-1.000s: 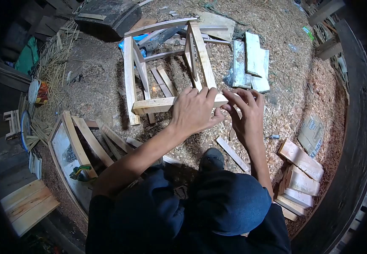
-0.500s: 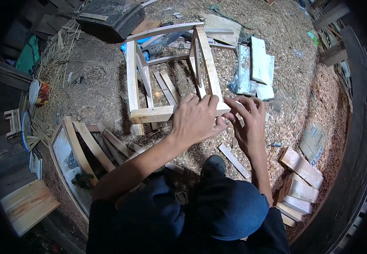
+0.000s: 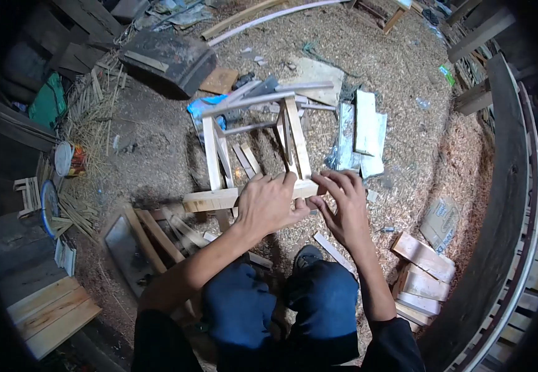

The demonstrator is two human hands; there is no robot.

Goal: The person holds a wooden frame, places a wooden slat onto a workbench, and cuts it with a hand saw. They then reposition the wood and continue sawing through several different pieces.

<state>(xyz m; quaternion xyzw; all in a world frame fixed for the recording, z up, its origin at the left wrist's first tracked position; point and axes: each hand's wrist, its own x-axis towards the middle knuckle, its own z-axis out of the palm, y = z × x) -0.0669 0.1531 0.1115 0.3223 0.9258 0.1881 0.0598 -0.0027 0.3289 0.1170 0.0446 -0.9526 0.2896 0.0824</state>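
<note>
Two bare hands hold a long, pale wooden bar at the near side of a pale four-sided wooden frame (image 3: 298, 139).
The left hand (image 3: 263, 201) grips the bar (image 3: 210, 200) from above, maybe to keep it steady; the right hand (image 3: 345, 208) has bent fingers at its right end, but whether they pinch it is hard to tell. The bar's left end pokes out past the frame's left leg, so it could bump if swung. Just past the fingers, the frame stands on brown wood shavings (image 3: 399, 74). To the right of it lie flat whitish boards (image 3: 366, 127), near enough to knock. Toward the body, a gap leaves some room before the blue-clothed knees (image 3: 239, 310).
</note>
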